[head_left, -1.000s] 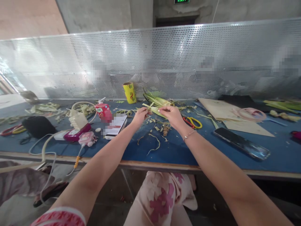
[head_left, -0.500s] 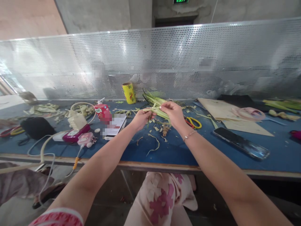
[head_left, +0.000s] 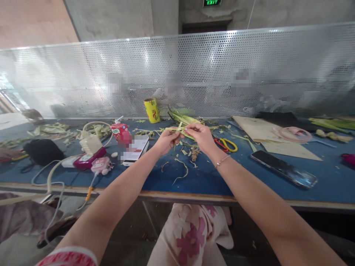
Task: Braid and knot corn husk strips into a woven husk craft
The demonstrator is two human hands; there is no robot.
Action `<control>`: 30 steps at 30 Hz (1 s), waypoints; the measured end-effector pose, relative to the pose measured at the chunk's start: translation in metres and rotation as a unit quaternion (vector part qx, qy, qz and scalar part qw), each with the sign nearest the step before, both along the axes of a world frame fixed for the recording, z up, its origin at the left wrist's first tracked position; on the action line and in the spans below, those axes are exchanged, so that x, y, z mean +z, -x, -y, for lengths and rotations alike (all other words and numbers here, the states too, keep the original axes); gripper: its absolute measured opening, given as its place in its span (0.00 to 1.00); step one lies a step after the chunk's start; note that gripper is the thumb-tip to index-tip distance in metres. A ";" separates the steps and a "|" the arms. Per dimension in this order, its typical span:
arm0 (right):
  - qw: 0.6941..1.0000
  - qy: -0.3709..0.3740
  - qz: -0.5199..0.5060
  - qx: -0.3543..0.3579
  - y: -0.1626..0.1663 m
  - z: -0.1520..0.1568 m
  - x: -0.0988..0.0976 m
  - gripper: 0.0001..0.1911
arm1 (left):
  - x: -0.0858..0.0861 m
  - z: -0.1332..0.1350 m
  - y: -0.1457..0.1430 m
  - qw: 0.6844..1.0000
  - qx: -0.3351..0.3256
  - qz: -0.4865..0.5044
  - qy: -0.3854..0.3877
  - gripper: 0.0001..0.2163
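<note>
Both my hands meet above the middle of the blue table [head_left: 327, 184]. My left hand [head_left: 166, 139] is closed, pinching a pale green leaf strip [head_left: 179, 128]. My right hand [head_left: 200, 135] is closed too, pinching the same strip from the right. The strip is folded between the fingertips, with loose ends sticking out left and up. Behind my hands lies a bundle of green leaves [head_left: 184, 119]. Below them, cut leaf scraps [head_left: 181, 168] and a small woven piece [head_left: 195, 152] lie on the table.
Red-and-yellow scissors [head_left: 227, 144] lie right of my hands, a black phone [head_left: 284, 169] farther right. A white phone [head_left: 134, 147], a red carton [head_left: 121, 132], a pink device [head_left: 88, 157] and cables sit left. A yellow roll [head_left: 152, 109] stands by the perforated metal screen [head_left: 249, 66].
My hands lifted the leaf strip slightly off the table and drew closer together, refolding it between the fingertips. Nothing else on the table moved.
</note>
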State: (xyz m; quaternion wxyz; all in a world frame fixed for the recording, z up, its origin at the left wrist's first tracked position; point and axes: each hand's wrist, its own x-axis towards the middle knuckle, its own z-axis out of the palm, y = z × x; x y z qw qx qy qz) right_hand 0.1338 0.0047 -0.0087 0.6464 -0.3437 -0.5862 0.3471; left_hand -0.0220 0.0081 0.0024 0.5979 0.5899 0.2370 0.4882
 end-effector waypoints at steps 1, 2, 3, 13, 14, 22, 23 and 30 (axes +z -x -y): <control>1.000 0.000 -0.003 0.004 0.000 0.000 0.000 0.10 | 0.000 0.000 0.000 1.000 0.000 -0.004 -0.002 0.13; 1.000 -0.001 -0.004 0.007 0.001 0.000 -0.001 0.10 | 0.000 -0.001 0.001 1.000 -0.001 -0.009 -0.001 0.13; 1.000 -0.001 -0.003 0.010 0.001 0.000 -0.001 0.10 | -0.001 -0.001 0.001 1.000 -0.006 -0.014 0.004 0.13; 0.999 -0.003 0.032 -0.005 0.004 0.004 -0.001 0.11 | -0.007 -0.005 0.001 0.992 0.046 -0.088 -0.071 0.16; 0.999 -0.004 0.046 -0.009 0.004 0.005 0.000 0.12 | -0.006 -0.005 0.001 0.991 0.058 -0.095 -0.080 0.17; 0.994 -0.041 0.097 -0.033 0.006 0.007 -0.001 0.15 | -0.005 -0.003 0.000 0.996 0.058 -0.042 -0.055 0.15; 0.993 -0.045 0.100 -0.035 0.007 0.006 -0.001 0.14 | -0.005 -0.002 0.000 0.997 0.053 -0.025 -0.042 0.14; 0.965 -0.139 0.202 -0.095 0.006 0.004 -0.004 0.14 | 0.000 0.003 -0.002 1.000 0.025 0.010 -0.004 0.14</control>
